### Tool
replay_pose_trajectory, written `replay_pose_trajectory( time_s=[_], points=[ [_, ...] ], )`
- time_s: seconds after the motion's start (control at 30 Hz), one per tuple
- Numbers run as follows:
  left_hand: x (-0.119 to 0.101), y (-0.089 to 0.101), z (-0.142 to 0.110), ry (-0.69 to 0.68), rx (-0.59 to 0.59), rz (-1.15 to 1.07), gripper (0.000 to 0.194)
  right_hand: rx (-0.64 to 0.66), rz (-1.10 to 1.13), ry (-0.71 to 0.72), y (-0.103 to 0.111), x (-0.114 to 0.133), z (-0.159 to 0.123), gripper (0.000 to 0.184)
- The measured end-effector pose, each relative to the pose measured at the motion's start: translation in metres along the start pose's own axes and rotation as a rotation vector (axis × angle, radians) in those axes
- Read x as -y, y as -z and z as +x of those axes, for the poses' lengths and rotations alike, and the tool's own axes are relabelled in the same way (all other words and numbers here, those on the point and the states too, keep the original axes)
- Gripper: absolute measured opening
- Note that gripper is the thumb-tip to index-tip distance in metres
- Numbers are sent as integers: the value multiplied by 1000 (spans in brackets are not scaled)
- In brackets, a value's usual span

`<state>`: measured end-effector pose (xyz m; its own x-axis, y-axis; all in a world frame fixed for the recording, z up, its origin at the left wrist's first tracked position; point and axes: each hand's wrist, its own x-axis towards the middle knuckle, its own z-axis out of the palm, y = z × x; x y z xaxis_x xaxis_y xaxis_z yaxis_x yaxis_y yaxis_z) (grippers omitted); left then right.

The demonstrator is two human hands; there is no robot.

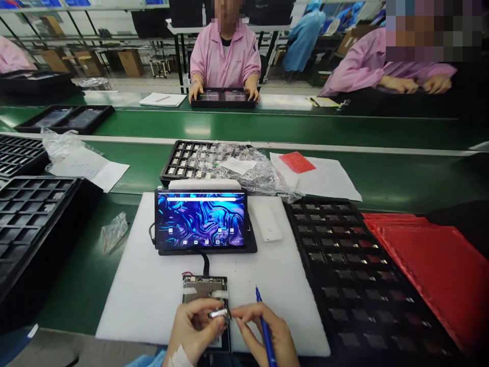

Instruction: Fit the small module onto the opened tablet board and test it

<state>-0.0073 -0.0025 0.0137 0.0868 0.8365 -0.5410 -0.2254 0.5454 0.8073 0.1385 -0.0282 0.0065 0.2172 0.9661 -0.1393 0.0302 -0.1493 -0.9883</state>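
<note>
My left hand (193, 326) pinches a small silver electronic part (217, 314) between thumb and fingers. Close to the right end of that part are the thumb and fingertip of my right hand (275, 334); whether they touch it is hard to tell. A blue pen (266, 329) is tucked in the right hand, its tip pointing up and away. Beneath the left hand lies an opened device with a bare circuit board (204, 285), partly covered by the hand. A black flat cable (206, 265) runs from it toward a lit tablet (201, 219) propped up behind.
A white foam mat (130, 290) lies under the work. On the right are a black compartment tray (321, 275) of small parts and red bubble bags (431, 255). Black trays (76, 199) stand left; a plastic-covered tray (175, 176) sits behind the tablet. Co-workers sit across the green bench (145, 122).
</note>
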Motion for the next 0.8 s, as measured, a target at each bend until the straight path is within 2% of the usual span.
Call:
replay_pose_trajectory(
  time_s=[0.27, 0.5, 0.8],
  points=[
    [2, -3, -1, -54, 0, 16, 41, -40, -11, -31, -4, 9, 2, 27],
    [5, -5, -2, -138, -21, 103, 39, -51, -66, -2, -8, 6, 4, 27],
    [6, -5, 0, -157, -30, 177, 45, -77, -94, 18, -11, 3, 4, 34]
  ],
)
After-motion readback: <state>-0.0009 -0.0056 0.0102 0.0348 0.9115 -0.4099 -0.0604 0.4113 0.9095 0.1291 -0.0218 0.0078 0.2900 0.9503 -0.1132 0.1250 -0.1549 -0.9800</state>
